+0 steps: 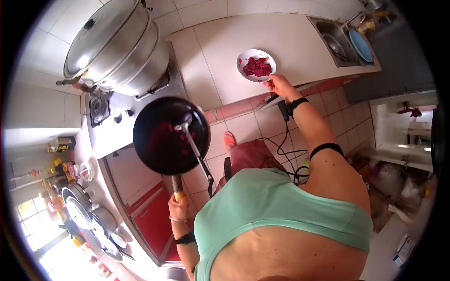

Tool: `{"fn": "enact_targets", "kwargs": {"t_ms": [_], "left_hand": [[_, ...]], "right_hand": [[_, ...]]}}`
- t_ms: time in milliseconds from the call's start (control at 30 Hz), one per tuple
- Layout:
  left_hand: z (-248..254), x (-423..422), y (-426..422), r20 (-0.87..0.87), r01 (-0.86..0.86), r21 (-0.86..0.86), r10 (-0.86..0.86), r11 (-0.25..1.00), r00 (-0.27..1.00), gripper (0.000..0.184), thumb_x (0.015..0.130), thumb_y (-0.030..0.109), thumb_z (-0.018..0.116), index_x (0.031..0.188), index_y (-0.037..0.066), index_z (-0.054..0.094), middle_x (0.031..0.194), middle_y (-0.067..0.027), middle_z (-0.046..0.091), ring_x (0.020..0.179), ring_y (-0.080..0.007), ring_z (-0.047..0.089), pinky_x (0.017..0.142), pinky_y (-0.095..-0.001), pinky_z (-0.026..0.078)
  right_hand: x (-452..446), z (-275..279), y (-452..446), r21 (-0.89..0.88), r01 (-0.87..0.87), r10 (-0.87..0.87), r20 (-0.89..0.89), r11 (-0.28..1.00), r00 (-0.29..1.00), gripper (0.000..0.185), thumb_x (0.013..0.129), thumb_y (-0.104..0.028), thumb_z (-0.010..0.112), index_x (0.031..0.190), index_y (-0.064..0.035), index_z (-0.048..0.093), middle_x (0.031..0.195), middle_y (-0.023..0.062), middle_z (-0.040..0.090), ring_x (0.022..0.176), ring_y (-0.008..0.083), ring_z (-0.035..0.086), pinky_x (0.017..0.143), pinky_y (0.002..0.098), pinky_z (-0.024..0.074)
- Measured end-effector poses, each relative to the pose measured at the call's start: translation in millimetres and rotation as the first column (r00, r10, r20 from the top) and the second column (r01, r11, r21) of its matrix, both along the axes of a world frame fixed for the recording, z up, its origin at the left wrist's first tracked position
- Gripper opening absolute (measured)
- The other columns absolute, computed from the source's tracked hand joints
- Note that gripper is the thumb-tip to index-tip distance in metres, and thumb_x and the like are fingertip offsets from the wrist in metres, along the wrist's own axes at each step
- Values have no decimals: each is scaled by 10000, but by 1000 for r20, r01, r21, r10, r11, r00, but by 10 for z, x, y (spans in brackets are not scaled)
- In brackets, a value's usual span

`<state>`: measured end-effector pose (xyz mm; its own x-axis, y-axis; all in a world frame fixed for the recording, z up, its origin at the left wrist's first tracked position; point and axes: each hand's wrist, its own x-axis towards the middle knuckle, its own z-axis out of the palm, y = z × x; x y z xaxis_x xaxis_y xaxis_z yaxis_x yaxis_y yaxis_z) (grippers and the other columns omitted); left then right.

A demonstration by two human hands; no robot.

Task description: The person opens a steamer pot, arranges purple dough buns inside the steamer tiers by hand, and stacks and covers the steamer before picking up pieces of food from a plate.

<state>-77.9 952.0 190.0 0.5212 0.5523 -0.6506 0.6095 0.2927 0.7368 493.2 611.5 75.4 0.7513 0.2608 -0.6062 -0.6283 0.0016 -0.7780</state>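
Observation:
My left hand (178, 206) is closed around the handle of a dark wok (159, 140), held out in front of the stove's edge. Some red chopped food (164, 131) clings to its inside. A long metal cooking spoon (196, 149) lies in the wok, its black-tipped handle sticking out over the rim towards my body. On the counter stands a white plate (243, 73) with red patterns, and a heap of chopped dark-red food (257, 67) sits in it. My right hand (279, 85) pinches the plate's near rim.
A tall aluminium steamer pot (117, 51) stands on the gas stove (119, 122) at left. To the right, the sink (330, 40) holds a blue basin (360, 46). Pans (101, 220) crowd the left-hand ledge. A black cable (281, 150) hangs from my right wrist.

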Motion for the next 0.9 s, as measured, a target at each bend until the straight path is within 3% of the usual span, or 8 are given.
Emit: {"fn": "enact_targets", "kwargs": {"t_ms": [100,200,400,533,567,633,733,900], "left_hand": [[-128,322,-109,66,118,12,-119,993,991,137,817,153,667,842,34,604,639,-5,567,511,-97,527,467,-254,424],[-26,584,-191,67,223,56,-226,973,972,139,815,151,682,840,32,614,647,0,575,529,-95,544,487,-253,438],[60,1317,-575,151,241,114,-256,964,955,163,829,153,698,883,26,611,694,-10,582,539,-95,523,497,-253,447],[-4,1803,-807,142,249,176,-275,952,951,179,812,152,703,873,11,611,686,-14,587,538,-98,551,502,-254,464],[2,1918,-838,165,237,184,-268,954,949,188,795,146,704,863,-2,612,669,-17,590,526,-98,567,491,-255,467],[28,2120,-874,158,271,186,-301,945,941,194,793,148,703,874,-5,615,673,-21,593,524,-102,570,492,-254,468],[82,2399,-948,152,290,215,-325,933,933,197,816,150,725,898,10,613,687,-14,578,544,-102,550,493,-265,465],[96,2797,-1009,110,322,323,-374,890,921,220,810,176,719,894,-3,623,683,-31,604,529,-114,579,487,-271,481]], "right_hand": [[200,-583,-217,48,-183,184,-20,982,983,235,994,-182,526,1070,28,600,965,151,672,793,168,634,675,274,546],[-37,-178,-223,126,-124,130,-39,984,991,253,989,-239,570,1026,8,613,957,146,678,789,153,636,692,266,552],[-1193,1210,154,-480,-493,624,157,726,765,483,908,-455,682,1030,2,583,858,153,682,625,157,633,516,299,538],[-1862,917,295,-549,-420,689,534,723,489,774,820,-405,790,1387,-52,398,899,142,660,758,193,671,632,358,551],[-1928,1199,369,-656,-437,776,409,616,479,895,792,-350,811,1480,-66,314,1026,214,643,899,291,670,775,404,541],[-1933,823,428,-582,-270,639,654,767,405,853,847,-219,743,1529,-93,247,1109,259,615,986,356,641,849,424,521],[-1706,637,415,-579,-298,629,533,759,566,737,898,-88,616,1536,-88,247,1193,267,590,1025,390,622,890,434,503],[-1080,1016,109,-531,-141,529,708,835,467,598,913,-17,500,1490,-68,356,1206,240,603,1048,384,623,903,409,494]]}}
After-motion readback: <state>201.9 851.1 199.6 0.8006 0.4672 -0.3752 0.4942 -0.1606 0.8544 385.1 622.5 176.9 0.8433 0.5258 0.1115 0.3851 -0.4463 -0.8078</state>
